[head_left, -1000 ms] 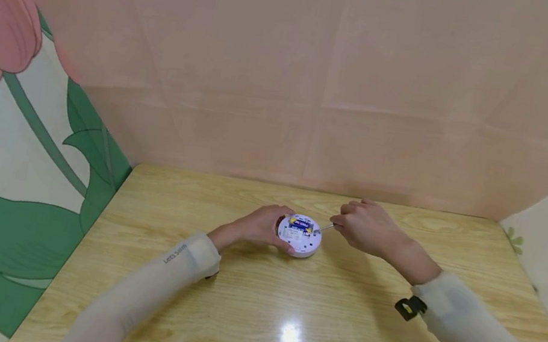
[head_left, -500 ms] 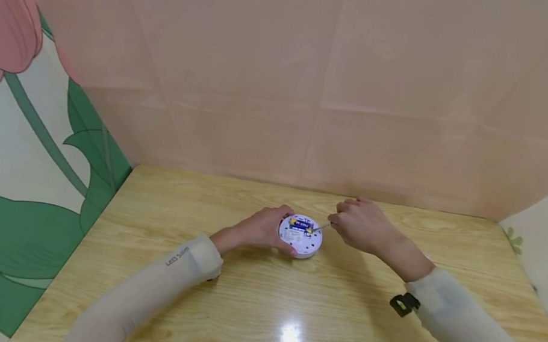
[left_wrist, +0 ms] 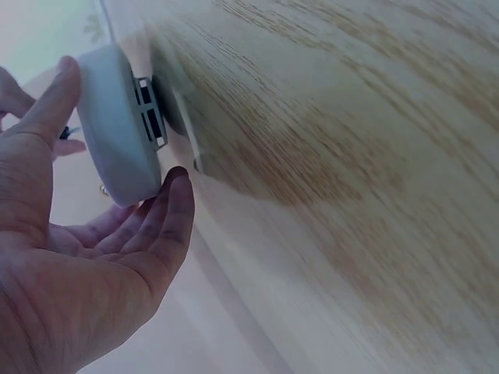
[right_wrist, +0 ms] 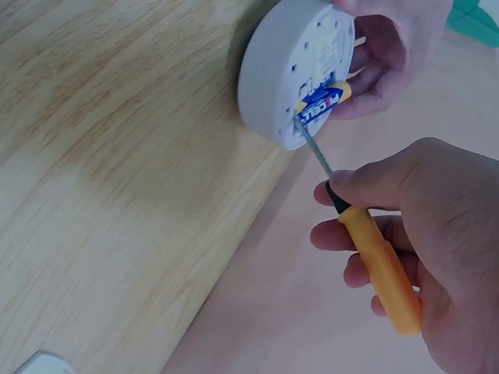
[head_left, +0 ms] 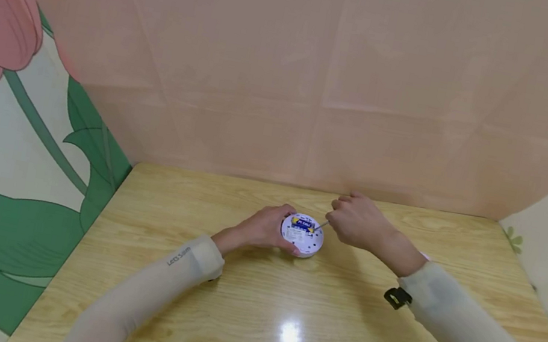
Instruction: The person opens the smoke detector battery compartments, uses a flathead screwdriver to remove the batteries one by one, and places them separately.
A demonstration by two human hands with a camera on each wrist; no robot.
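My left hand [head_left: 264,227] grips a round white smoke detector [head_left: 298,240] by its side, with its back face turned up. In the left wrist view the thumb and fingers spread around the detector's rim, and its slotted vent part [left_wrist: 150,113] faces the table. A blue and yellow battery [right_wrist: 321,101] sits in the back of the detector. My right hand [right_wrist: 452,218] holds a screwdriver [right_wrist: 382,269] with a yellow and black handle, thumb along its neck. The screwdriver's metal tip rests at one end of the battery.
The wooden table [head_left: 251,301] runs back to a pink cloth-covered wall [head_left: 269,72]. A white object [right_wrist: 45,364] lies on the table to the right, mostly hidden behind the right forearm in the head view. Flower-patterned panels [head_left: 8,148] stand at both sides.
My right hand has shifted slightly left and away from me with the screwdriver. The detector has moved a little right in my left hand. The white object now shows beside the right forearm.
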